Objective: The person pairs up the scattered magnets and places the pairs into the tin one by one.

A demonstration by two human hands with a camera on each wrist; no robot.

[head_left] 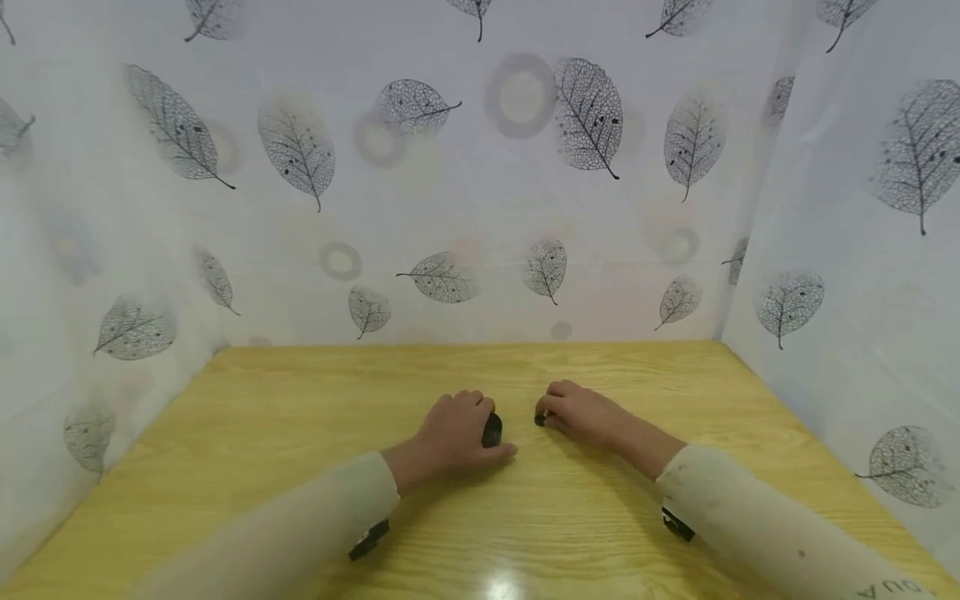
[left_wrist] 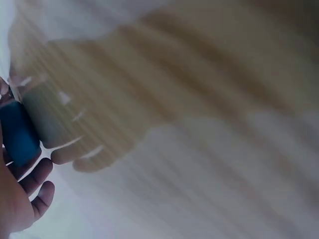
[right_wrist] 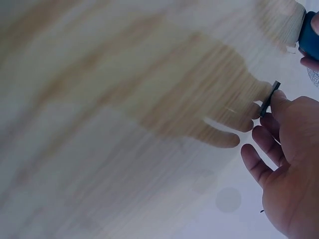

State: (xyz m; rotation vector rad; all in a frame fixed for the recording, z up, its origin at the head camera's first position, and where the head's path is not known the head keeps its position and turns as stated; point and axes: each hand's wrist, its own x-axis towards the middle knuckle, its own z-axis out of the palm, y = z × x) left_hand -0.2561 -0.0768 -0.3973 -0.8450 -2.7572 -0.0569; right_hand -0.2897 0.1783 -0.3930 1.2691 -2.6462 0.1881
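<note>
My left hand [head_left: 452,429] grips a small cylinder-shaped container [head_left: 492,431] near the middle of the table. It looks black in the head view and dark blue in the left wrist view, where the container [left_wrist: 20,132] is cut by the left edge. To its right, my right hand [head_left: 581,410] pinches a thin dark flat piece [right_wrist: 270,99] at the fingertips, seen edge-on in the right wrist view. Whether it is a lid, I cannot tell. A gap separates the two hands. The container's far side is hidden by the fingers.
A glossy wood-grain table [head_left: 300,383] lies under both hands and mirrors them in the wrist views. White sheets with a leaf print [head_left: 588,117] stand at the back and both sides. Dark straps or devices show under both cuffs.
</note>
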